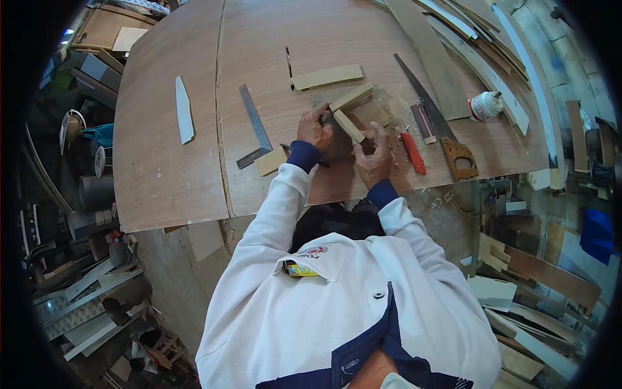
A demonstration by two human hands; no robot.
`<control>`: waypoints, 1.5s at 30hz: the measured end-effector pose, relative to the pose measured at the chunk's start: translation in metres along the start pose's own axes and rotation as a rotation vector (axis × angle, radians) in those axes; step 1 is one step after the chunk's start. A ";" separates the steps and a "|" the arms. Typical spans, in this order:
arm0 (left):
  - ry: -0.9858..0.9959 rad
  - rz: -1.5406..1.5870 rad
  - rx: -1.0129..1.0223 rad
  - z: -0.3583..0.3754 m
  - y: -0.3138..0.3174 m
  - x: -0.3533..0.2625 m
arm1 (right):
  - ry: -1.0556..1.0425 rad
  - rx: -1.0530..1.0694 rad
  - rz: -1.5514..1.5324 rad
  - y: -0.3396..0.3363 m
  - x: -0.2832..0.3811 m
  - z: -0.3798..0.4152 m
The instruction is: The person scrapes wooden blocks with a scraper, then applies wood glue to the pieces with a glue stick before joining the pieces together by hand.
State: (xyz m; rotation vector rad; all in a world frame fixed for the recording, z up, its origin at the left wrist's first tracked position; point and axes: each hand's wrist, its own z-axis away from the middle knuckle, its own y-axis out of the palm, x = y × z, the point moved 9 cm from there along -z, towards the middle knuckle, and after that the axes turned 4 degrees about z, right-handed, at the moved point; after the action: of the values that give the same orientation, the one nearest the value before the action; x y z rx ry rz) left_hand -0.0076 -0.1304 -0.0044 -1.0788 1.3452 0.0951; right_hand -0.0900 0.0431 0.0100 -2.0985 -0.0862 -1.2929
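On the bench, a small wooden strip [348, 126] meets a second strip [352, 96] at a corner, beside a flat, pale square piece [372, 112]. My left hand [315, 129] is closed at the strip's far left end by that corner. At its near end, my right hand [374, 155] has the strip between thumb and fingers. Part of the strip's underside is hidden. A red utility knife [413, 153] lies right of my right hand. Left of my left hand is a try square [256, 123], with a short wood block [271, 161] touching it.
A handsaw [435, 107] with a wooden handle lies to the right, near a white glue bottle [485, 106]. Long boards [431, 55] cover the far right. Another wood strip [328, 76] lies beyond my hands, and a white offcut [184, 110] at left.
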 end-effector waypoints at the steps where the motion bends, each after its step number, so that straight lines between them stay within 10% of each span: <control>1: 0.051 0.026 -0.016 0.000 0.000 -0.001 | -0.001 0.001 0.000 0.001 0.000 0.000; 45: -0.076 -0.109 -0.161 -0.001 -0.002 0.014 | 0.061 0.125 0.088 0.012 -0.010 -0.007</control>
State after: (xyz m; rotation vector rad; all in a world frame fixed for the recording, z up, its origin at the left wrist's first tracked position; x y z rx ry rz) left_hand -0.0028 -0.1388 -0.0143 -1.2702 1.2238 0.1641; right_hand -0.0960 0.0319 -0.0018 -1.9347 -0.0468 -1.2652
